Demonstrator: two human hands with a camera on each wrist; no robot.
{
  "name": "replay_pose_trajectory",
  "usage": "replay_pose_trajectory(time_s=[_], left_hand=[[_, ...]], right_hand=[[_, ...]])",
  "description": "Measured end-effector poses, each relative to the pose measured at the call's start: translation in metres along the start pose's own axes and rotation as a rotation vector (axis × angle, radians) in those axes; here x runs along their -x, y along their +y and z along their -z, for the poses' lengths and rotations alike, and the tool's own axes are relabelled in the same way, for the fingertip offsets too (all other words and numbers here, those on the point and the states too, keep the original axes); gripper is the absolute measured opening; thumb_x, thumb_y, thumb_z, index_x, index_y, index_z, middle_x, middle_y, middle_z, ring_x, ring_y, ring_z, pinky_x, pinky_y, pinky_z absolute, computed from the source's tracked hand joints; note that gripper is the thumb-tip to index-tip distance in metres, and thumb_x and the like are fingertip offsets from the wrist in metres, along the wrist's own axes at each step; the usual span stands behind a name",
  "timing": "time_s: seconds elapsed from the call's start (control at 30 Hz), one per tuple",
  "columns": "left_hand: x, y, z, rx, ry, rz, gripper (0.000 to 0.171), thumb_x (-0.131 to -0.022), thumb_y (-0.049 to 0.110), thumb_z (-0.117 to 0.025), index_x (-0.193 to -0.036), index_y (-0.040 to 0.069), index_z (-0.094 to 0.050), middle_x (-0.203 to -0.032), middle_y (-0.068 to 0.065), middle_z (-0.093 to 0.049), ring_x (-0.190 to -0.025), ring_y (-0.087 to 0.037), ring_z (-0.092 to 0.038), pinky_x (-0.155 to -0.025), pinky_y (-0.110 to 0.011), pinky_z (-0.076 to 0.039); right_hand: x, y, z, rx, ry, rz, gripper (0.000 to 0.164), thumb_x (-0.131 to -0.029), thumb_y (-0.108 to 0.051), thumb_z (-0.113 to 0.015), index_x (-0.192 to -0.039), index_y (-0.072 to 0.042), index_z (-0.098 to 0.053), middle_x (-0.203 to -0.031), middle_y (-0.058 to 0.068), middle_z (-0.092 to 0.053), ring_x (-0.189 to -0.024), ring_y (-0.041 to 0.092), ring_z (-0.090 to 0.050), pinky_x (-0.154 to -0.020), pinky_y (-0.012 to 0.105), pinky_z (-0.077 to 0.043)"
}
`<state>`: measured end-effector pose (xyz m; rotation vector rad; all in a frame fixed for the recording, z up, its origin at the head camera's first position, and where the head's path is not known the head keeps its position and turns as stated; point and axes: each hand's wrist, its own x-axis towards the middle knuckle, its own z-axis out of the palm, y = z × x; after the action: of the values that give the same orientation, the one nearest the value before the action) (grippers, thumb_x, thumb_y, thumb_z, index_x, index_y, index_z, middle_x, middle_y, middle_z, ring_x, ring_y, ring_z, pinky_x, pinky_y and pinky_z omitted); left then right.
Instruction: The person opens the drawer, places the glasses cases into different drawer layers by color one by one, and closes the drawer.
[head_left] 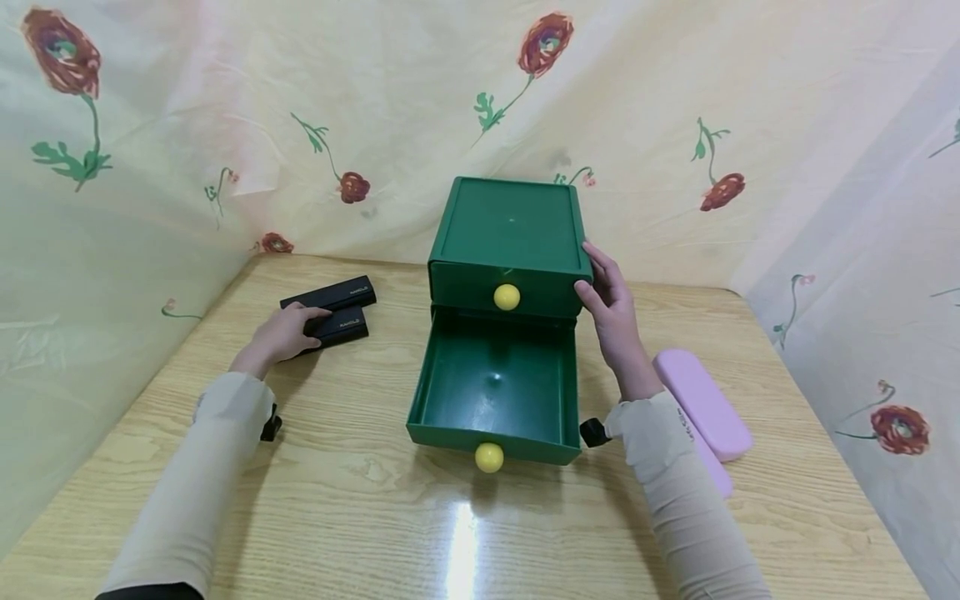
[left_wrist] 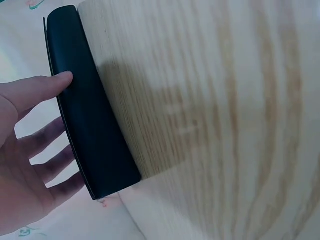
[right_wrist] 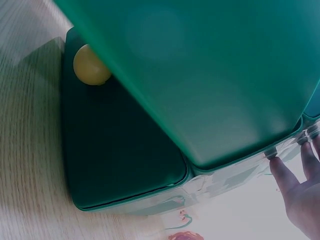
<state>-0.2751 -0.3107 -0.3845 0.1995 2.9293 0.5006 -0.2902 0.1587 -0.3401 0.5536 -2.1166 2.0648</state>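
Observation:
My left hand (head_left: 283, 335) grips the nearer of two slim black glasses cases (head_left: 343, 326). In the left wrist view the thumb presses one long face of that case (left_wrist: 92, 110) and the other fingers lie behind it. The second black case (head_left: 330, 293) lies just behind it. My right hand (head_left: 613, 312) rests at the right side of a green two-drawer cabinet (head_left: 512, 223), thumb by the front corner and fingers fairly straight. The lower drawer (head_left: 491, 387) is pulled out, with bare floor showing; the upper drawer (head_left: 468, 286) is closed. In the right wrist view the fingertips touch the cabinet's side.
Two pink cases (head_left: 701, 404) lie at the right, partly under the right forearm. Yellow ball knobs (head_left: 489, 457) stick out from the drawer fronts. A flowered cloth (head_left: 420, 117) hangs behind and beside the wooden table (head_left: 360, 500).

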Motion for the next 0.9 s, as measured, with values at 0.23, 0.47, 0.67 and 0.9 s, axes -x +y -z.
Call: replay_pose_trajectory(time_s=[0.23, 0.47, 0.67, 0.9], left_hand=[[0.005, 0.004, 0.002, -0.033, -0.034, -0.008, 0.060, -0.090, 0.019, -0.068, -0.144, 0.006, -0.045, -0.132, -0.034, -0.044, -0.112, -0.052, -0.049, -0.083, -0.060, -0.049], [0.009, 0.009, -0.004, -0.009, -0.063, -0.038, 0.071, -0.088, 0.027, -0.071, -0.147, 0.005, -0.039, -0.126, -0.034, -0.043, -0.101, -0.041, -0.051, -0.080, -0.055, -0.049], [0.012, 0.009, -0.010, 0.003, -0.108, -0.034, 0.084, -0.086, 0.028, -0.074, -0.152, 0.005, -0.027, -0.135, -0.036, -0.038, -0.110, -0.046, -0.054, -0.088, -0.063, -0.048], [0.014, 0.011, -0.012, -0.035, -0.094, -0.034, 0.085, -0.085, 0.022, -0.074, -0.153, 0.006, -0.026, -0.141, -0.038, -0.038, -0.119, -0.051, -0.052, -0.090, -0.065, -0.047]], right_hand=[[0.000, 0.000, 0.000, 0.000, 0.000, -0.003, 0.051, -0.101, -0.020, -0.050, -0.149, -0.028, -0.036, -0.158, 0.003, -0.031, -0.143, 0.023, -0.033, -0.118, 0.056, -0.025], [-0.001, 0.001, 0.001, 0.004, 0.003, 0.008, 0.051, -0.100, -0.019, -0.050, -0.149, -0.027, -0.037, -0.158, 0.003, -0.032, -0.142, 0.024, -0.034, -0.118, 0.056, -0.026], [-0.001, 0.000, 0.001, 0.000, -0.002, 0.010, 0.051, -0.101, -0.019, -0.049, -0.149, -0.027, -0.036, -0.158, 0.003, -0.032, -0.142, 0.024, -0.035, -0.118, 0.056, -0.026], [0.000, 0.000, 0.001, 0.003, -0.009, 0.015, 0.051, -0.101, -0.020, -0.049, -0.150, -0.026, -0.036, -0.159, 0.003, -0.031, -0.143, 0.025, -0.033, -0.118, 0.056, -0.026]])
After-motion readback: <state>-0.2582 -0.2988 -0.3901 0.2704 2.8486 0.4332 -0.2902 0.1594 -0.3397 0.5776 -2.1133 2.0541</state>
